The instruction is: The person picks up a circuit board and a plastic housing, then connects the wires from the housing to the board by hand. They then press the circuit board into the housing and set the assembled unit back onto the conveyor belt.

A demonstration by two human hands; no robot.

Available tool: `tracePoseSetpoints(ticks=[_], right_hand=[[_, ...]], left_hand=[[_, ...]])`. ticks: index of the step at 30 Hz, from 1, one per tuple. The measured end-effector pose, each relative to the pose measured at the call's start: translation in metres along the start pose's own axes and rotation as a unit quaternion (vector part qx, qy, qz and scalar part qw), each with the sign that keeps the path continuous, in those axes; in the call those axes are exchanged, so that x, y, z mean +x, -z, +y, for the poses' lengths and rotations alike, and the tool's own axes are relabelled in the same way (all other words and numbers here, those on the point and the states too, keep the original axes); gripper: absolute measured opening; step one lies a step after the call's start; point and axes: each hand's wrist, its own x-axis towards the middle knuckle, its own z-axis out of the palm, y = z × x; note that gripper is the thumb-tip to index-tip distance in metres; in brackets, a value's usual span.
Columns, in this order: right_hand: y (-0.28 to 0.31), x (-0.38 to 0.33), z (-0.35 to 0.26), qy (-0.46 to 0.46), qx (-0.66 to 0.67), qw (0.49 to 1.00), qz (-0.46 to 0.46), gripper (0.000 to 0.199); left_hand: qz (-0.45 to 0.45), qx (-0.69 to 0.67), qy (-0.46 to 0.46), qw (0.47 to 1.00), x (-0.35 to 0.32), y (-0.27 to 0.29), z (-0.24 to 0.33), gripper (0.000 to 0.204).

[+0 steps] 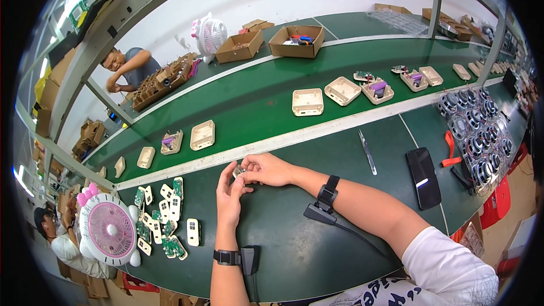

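Small part [239, 170], greyish and too tiny to identify closely, pinched between both hands just above the dark green table [317, 238], close to the body at table centre, apparently so it can be seen and worked from above. Left hand [229, 195] upright at 6 o'clock of the part, fingers curled and closed on its lower edge. Right hand [271, 169] reaching across from 3 o'clock, fingertips pressed onto the part's top side, forearm resting on the table, likely for steadiness. Black wrist bands with small boxes and leads on both wrists.

At 8 o'clock of the part, within easy left-hand reach, a scatter of green circuit boards and cream button panels [164, 215]; beyond it, a pink and white desk fan [110, 229]. At 3 o'clock, thin tweezers [367, 152] laid flat, then a dark phone [424, 177] and a tray of round black parts [479, 136], placed to the right-hand side.

At 12 o'clock, past a white stripe, the green conveyor belt [255, 102] carrying cream plastic housings [307, 102] in a spaced row, some fitted with purple pieces. Farther back, open cardboard boxes [296, 41]. At 10 o'clock, another person [127, 65] bent over work opposite.
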Motion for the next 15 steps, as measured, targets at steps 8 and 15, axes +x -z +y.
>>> tracePoseSetpoints(ticks=[8,15], right_hand=[[0.0003,-0.0022,-0.0059,-0.014,0.001,1.000,-0.006,0.036],[0.0008,-0.0006,-0.0028,0.001,0.001,1.000,-0.004,0.039]], left_hand=[[0.019,-0.002,0.002,1.000,0.0000,-0.0011,0.0000,0.049],[0.018,-0.006,0.008,1.000,0.0015,0.0014,-0.0013,0.047]])
